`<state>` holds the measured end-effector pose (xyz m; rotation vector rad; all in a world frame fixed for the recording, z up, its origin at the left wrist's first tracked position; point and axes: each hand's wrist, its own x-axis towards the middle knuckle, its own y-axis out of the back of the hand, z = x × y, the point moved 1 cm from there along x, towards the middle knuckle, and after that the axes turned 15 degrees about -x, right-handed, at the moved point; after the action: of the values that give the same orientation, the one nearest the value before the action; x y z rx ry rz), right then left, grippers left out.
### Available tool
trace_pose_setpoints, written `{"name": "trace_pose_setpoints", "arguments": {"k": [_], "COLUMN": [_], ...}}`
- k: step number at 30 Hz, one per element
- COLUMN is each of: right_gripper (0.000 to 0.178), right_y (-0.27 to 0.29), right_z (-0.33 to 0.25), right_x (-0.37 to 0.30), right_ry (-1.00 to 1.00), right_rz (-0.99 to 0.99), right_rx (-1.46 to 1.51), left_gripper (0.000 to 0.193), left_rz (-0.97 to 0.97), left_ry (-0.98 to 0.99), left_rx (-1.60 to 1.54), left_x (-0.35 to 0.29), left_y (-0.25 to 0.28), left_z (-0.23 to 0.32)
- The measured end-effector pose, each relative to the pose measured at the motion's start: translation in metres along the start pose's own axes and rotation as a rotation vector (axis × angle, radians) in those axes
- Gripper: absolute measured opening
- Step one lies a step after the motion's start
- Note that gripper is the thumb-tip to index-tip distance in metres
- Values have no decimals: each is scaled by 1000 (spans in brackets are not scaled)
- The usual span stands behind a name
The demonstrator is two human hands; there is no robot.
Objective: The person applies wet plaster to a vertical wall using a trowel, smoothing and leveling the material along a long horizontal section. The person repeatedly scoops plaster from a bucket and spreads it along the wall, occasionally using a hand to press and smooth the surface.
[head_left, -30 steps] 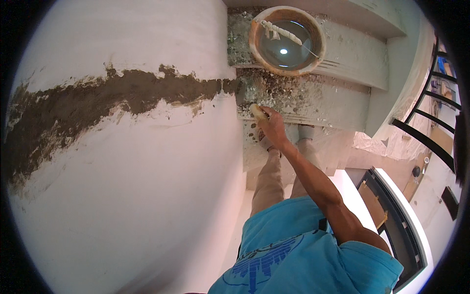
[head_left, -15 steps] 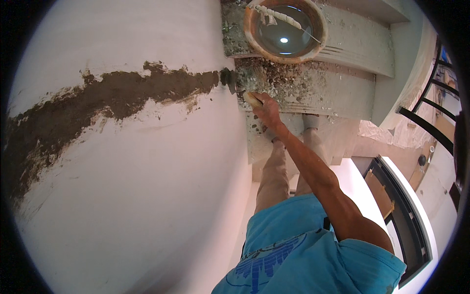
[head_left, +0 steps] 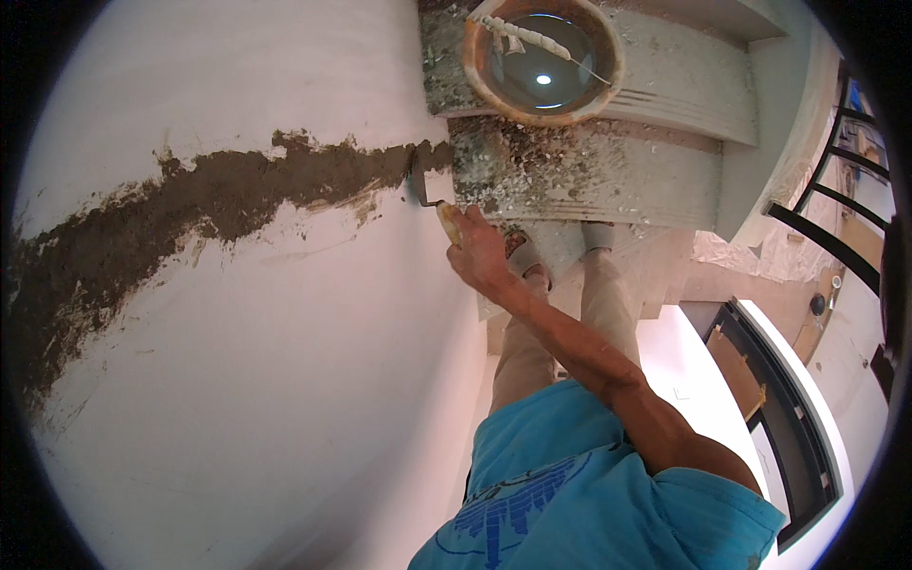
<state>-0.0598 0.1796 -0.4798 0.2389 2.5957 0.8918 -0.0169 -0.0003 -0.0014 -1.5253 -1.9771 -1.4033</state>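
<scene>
My right hand (head_left: 483,255) is closed around the pale handle of a trowel (head_left: 446,224). The trowel's thin blade lies against the white wall (head_left: 285,361), at the right end of a rough band of wet brown-grey mortar (head_left: 237,190). That band runs along the wall and bends down at the far left. My left hand is out of sight.
A round, stained bucket (head_left: 472,62) of murky water stands on the upper step, with a wrapped stick (head_left: 537,38) across it. Rubble (head_left: 532,152) litters the stair treads by the wall. A black railing (head_left: 825,242) curves at the right. My feet are on a lower step.
My right hand and the trowel have moved left, from beside the step's edge onto the wall. Fresh mortar now covers the spot at the corner where the blade was.
</scene>
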Motion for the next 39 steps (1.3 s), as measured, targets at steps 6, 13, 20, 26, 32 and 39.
{"name": "trace_pose_setpoints", "arguments": {"k": [6,13,20,26,32,39], "right_gripper": [60,53,52,52,52,49], "right_y": [18,-5,-47,-76,-46,-37], "right_z": [-11,61,103,113,92,47], "right_x": [-16,-21,11,32,29,11], "right_ry": [-55,-149,-231,-221,-206,-128], "right_rz": [-3,102,-56,-18,-31,128], "right_rx": [26,215,128,228,233,187], "left_gripper": [47,46,46,43,42,43], "left_rz": [-1,-31,-19,-30,-16,-18], "left_ry": [5,23,4,14,15,1], "left_rx": [9,65,58,84,58,54], "left_x": [0,-1,1,1,0,2], "left_y": [-3,3,-1,-3,-1,0], "left_z": [0,2,2,6,3,1]}}
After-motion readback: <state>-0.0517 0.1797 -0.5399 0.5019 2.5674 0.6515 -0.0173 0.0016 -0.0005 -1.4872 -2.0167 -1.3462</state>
